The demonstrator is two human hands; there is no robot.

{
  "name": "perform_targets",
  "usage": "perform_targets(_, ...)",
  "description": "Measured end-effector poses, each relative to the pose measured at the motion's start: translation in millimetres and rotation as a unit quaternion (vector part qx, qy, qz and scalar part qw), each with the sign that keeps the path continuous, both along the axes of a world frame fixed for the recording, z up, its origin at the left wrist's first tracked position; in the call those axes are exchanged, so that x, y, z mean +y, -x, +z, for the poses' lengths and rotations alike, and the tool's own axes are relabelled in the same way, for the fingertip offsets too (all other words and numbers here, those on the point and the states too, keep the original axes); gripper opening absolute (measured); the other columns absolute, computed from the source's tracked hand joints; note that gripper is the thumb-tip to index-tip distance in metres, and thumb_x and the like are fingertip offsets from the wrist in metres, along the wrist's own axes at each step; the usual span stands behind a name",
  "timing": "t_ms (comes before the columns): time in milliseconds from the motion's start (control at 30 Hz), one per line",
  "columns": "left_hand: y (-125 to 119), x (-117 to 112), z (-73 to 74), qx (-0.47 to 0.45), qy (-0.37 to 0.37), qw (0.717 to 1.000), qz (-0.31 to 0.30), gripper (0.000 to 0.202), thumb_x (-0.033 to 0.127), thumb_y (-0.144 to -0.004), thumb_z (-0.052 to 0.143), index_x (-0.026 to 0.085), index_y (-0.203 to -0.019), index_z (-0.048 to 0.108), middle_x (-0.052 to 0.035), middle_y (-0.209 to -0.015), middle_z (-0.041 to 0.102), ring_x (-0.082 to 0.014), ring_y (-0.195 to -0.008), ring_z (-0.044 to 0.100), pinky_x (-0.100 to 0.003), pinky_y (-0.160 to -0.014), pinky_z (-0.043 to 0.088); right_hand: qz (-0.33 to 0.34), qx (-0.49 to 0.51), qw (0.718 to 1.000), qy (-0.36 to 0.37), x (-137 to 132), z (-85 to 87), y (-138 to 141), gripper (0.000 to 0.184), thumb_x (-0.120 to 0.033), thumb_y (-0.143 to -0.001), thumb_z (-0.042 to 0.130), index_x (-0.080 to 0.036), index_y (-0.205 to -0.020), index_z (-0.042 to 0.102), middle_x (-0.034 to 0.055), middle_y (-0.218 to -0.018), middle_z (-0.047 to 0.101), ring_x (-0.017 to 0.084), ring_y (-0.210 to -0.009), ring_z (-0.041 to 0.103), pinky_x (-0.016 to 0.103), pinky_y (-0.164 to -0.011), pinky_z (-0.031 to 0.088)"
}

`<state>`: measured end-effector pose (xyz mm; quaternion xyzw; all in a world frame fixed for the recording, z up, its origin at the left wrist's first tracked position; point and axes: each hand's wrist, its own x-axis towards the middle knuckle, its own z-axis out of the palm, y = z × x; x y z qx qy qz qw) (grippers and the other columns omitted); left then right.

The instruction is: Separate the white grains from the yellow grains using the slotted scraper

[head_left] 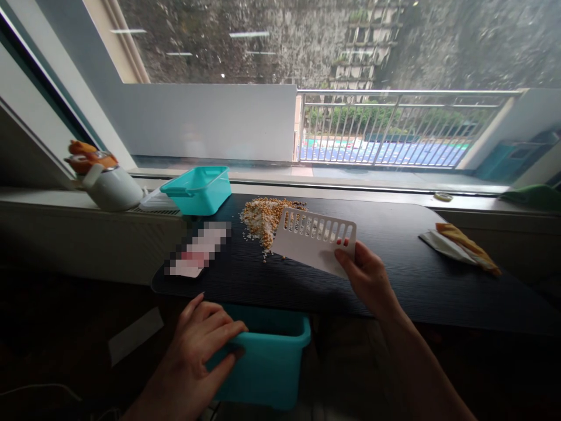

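My left hand (205, 336) grips the near rim of a teal plastic bin (267, 368), which sits just below the table's front edge. With my right hand (366, 269) I pinch the right end of a flat white plastic sheet (313, 240) that has a row of slots along its far side. The sheet is tilted over the dark table, its left end at a heap of mixed grains (263, 219). Yellow kernels, white grains and a few dark ones make up the heap. Part of it is hidden behind the sheet. The bin's inside is too dark to make out.
A second teal bin (204, 190) stands at the table's back left, by a grey pot with an orange toy (109, 178). A blurred-out flat item (197, 254) lies on the left. A yellow and white cloth or packet (460, 248) lies at the right. The window sill (372, 196) borders the back.
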<state>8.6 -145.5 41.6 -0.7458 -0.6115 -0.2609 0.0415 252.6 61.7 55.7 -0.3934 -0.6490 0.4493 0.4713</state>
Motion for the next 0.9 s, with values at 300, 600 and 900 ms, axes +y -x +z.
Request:
perform_targets(300, 0, 0, 2.9, 0.0, -0.001, 1.0, -0.01, 0.031, 0.012, -0.078, 0.059, 0.029, -0.104, 0.061, 0.0072, -0.086, 0.067, -0.0185, -0.089, 0.057, -0.039, -0.109, 0.018, 0.067, 0.012, 0.998, -0.008, 0, -15.4, 21, 0.027, -0.041, -0.082, 0.063, -0.021, -0.099, 0.068, 0.0037, -0.086, 0.071, 0.021, -0.077, 0.063, 0.033, -0.071, 0.05)
perform_targets(600, -8, 4, 5.3, -0.028, 0.008, 1.0, 0.001, 0.025, 0.013, -0.08, 0.059, 0.029, -0.099, 0.063, 0.0056, -0.086, 0.066, -0.0191, -0.091, 0.057, -0.041, -0.11, 0.02, 0.023, 0.017, 0.999, 0.031, -27, -20.4, -28, 0.028, -0.042, -0.081, 0.068, -0.021, -0.101, 0.069, 0.0034, -0.092, 0.072, 0.021, -0.086, 0.064, 0.03, -0.077, 0.051)
perform_targets(900, 21, -10, 8.6, -0.009, 0.002, 1.0, 0.0, 0.027, 0.017, -0.082, 0.064, 0.03, -0.105, 0.061, 0.0067, -0.088, 0.067, -0.018, -0.09, 0.058, -0.039, -0.111, 0.02, -0.005, 0.013, 1.0, -0.024, -16, -5.7, 6, 0.027, -0.04, -0.082, 0.064, -0.02, -0.099, 0.069, 0.0038, -0.086, 0.07, 0.021, -0.08, 0.062, 0.034, -0.075, 0.049)
